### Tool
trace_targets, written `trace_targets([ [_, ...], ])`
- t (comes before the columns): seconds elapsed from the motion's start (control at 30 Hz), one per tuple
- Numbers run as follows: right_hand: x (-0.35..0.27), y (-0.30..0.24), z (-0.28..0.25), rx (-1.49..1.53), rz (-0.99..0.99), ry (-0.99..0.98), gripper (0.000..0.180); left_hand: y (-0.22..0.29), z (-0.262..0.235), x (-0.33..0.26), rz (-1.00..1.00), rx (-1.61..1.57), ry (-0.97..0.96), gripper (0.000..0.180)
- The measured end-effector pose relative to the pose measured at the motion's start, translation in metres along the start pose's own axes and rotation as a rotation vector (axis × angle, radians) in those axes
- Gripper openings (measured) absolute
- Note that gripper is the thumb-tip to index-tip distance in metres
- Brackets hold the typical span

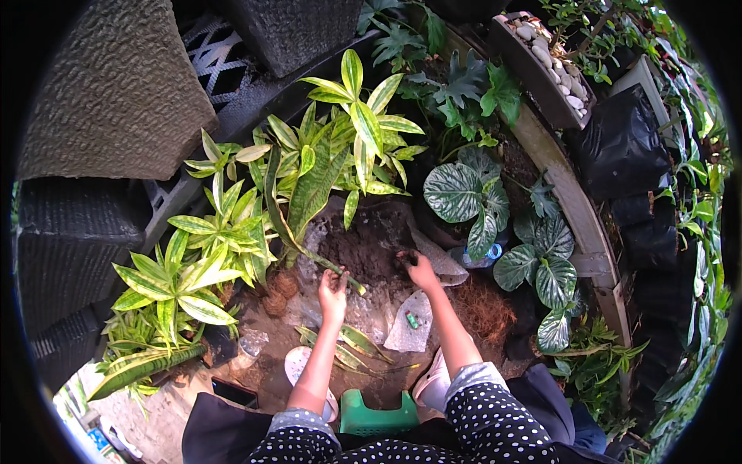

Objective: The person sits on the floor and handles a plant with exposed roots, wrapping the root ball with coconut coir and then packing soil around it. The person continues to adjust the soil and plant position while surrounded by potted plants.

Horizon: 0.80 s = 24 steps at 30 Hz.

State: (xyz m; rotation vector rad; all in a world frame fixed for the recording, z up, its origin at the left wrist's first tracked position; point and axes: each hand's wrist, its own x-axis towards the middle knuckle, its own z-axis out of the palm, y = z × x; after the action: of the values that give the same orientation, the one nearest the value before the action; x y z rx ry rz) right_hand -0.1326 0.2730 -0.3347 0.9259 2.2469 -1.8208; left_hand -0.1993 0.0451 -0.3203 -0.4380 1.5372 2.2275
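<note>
My left hand [334, 290] is closed round a green plant cutting [309, 257]. Its cut end points down to the right, past my fingers; its other end runs up-left among long variegated leaves. On the right, my right hand [421, 271] is at the edge of a heap of dark soil [359, 243], its fingers curled and their tips dark with dirt. Whether those fingertips hold anything is hidden. The soil lies on a crumpled pale plastic sheet [363, 317]. Just below my right hand, a small green object [413, 320] rests on a whitish flap [403, 334].
Yellow-green leafy plants [209, 271] crowd the left, and dark-veined plants [456, 193] the right. Brown fibre [483, 309] lies beside my right forearm. A green stool [377, 414] is between my feet. A phone [234, 393] lies lower left; a clear bottle [481, 257] stands right.
</note>
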Motion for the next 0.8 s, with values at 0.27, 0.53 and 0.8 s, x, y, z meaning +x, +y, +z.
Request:
trace_targets([
  [0.27, -0.001, -0.024, 0.034, 0.001, -0.016, 0.151, 0.027, 0.012, 0.014, -0.004, 0.034, 0.207, 0.035, 0.023],
  [0.53, 0.042, -0.037, 0.057, -0.002, -0.022, 0.160, 0.022, 0.015, 0.006, 0.001, 0.116, 0.318, 0.056, 0.020],
  [0.8, 0.073, -0.065, 0.076, -0.151, -0.202, 0.088, 0.035, 0.035, 0.003, 0.001, 0.128, 0.380, 0.089, 0.020],
])
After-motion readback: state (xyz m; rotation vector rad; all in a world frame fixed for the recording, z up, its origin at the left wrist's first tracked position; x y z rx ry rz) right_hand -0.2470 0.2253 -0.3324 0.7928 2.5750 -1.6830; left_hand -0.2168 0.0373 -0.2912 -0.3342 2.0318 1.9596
